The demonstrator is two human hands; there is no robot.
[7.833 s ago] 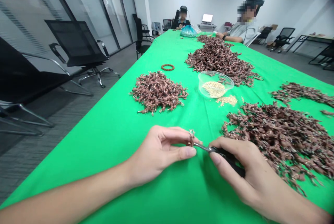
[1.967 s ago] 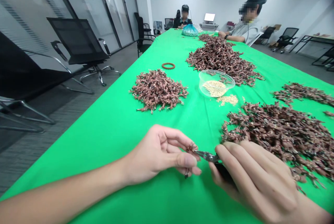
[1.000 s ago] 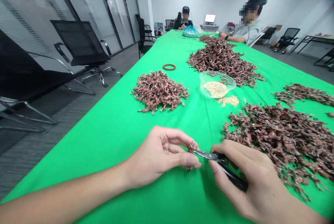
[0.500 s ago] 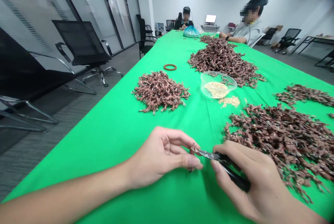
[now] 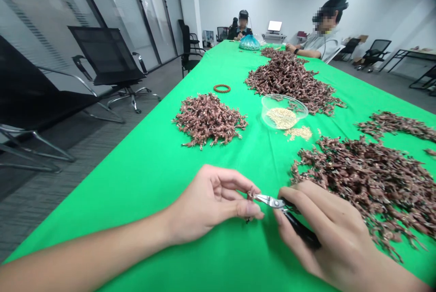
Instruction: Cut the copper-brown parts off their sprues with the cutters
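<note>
Between the thumb and fingers of my left hand (image 5: 213, 203) is a small brown figure (image 5: 251, 194), mostly covered by the fingertips. My right hand (image 5: 327, 228) is wrapped round a pair of pliers (image 5: 274, 202) with black handles. The narrow metal jaws point left and meet the brown figure at my left fingertips. Just beyond my right hand lies a large heap of similar brown pieces (image 5: 371, 178). A smaller heap of brown pieces (image 5: 210, 119) sits past my left hand.
A clear plastic bowl (image 5: 265, 121) holds gold-coloured bits, with a few spilled bits (image 5: 299, 133) beside it. Farther back are a big brown heap (image 5: 289, 78), a brown beaded ring (image 5: 222, 88) and a blue bag (image 5: 250, 42). Two people sit at the green-covered table (image 5: 136, 183); chairs (image 5: 105, 56) stand left.
The pliers and my right hand have turned slightly, showing more of the pivot. The jaws have shifted a little left at the brown figure. My left hand stays nearly still.
</note>
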